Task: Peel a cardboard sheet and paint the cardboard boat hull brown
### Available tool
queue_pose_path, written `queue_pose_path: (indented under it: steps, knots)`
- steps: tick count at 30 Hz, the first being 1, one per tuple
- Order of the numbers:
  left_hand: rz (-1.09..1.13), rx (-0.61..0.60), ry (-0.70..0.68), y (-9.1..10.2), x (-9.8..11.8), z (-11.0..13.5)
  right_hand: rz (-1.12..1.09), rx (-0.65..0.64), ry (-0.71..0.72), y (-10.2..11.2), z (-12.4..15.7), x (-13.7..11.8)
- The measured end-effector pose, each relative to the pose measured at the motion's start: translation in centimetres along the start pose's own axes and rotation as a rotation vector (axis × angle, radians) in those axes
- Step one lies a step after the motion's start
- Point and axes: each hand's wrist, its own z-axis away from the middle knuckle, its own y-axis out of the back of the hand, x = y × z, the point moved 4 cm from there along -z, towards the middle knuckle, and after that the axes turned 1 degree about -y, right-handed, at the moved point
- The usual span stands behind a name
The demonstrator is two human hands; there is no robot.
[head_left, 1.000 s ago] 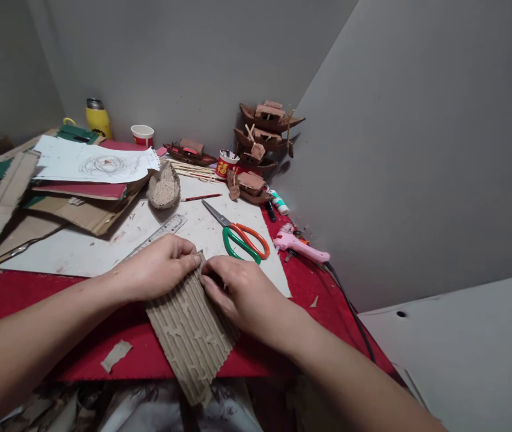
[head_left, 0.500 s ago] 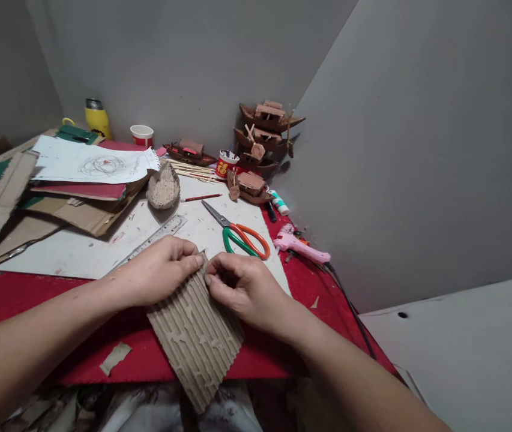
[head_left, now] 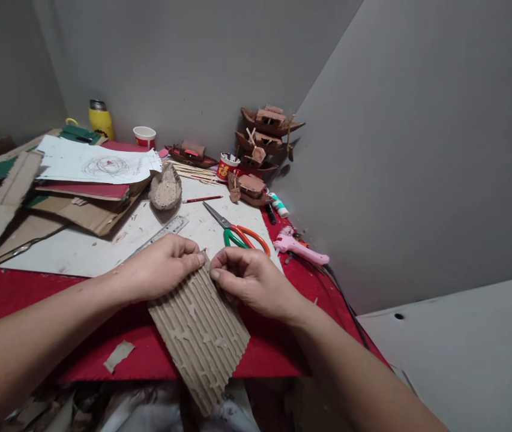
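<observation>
A piece of corrugated cardboard (head_left: 201,336) with bare ridges and torn paper patches slants over the table's front edge. My left hand (head_left: 172,264) grips its upper corner between thumb and fingers. At the upper right edge of the cardboard, my right hand (head_left: 249,279) is closed in a pinch; whether a scrap of paper is between those fingertips is too small to tell. Just beyond my hands lie scissors (head_left: 226,225) with green and orange handles. A clear ruler (head_left: 170,228) is partly hidden behind my left hand. A small cardboard boat hull (head_left: 165,189) sits farther back.
Stacked cardboard (head_left: 89,216) with a sketched sheet (head_left: 66,159) covers the left. Finished model boats (head_left: 267,120) stand at the back, near a red pencil (head_left: 204,198) and paper cup (head_left: 227,167). A pink glue gun (head_left: 301,247) lies right; a torn scrap (head_left: 119,356) lies in front.
My right hand has shifted slightly right and up along the cardboard's edge. The cardboard's lower end has swung a little to the right. My left hand keeps its grip.
</observation>
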Motion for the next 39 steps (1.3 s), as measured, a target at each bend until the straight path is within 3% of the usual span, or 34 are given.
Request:
queue_pose_path:
  steps: [11, 17, 22, 26, 31, 39]
  knots:
    - [0.012, 0.02, -0.028, 0.1, -0.2, -0.2, 0.258, 0.121, 0.112, 0.5, 0.0, -0.5]
    - [-0.002, 0.091, -0.028, 0.1, 0.0, 0.0, 0.235, 0.095, 0.097, 0.4, 0.1, -0.4]
    - [-0.036, 0.153, -0.067, -0.1, 0.5, 0.2, 0.45, 0.129, 0.216, 0.2, 0.3, -0.6]
    - [-0.041, 0.163, -0.09, -0.2, 0.5, 0.1, 0.48, 0.122, 0.248, 0.0, 0.5, -0.6]
    - [-0.028, 0.152, -0.101, -0.1, 0.6, 0.3, 0.347, 0.128, 0.198, 0.3, 0.4, -0.8]
    - [-0.018, 0.181, -0.088, 0.5, 0.8, 0.5, -0.209, 0.077, 0.061, 0.6, 0.2, -0.2]
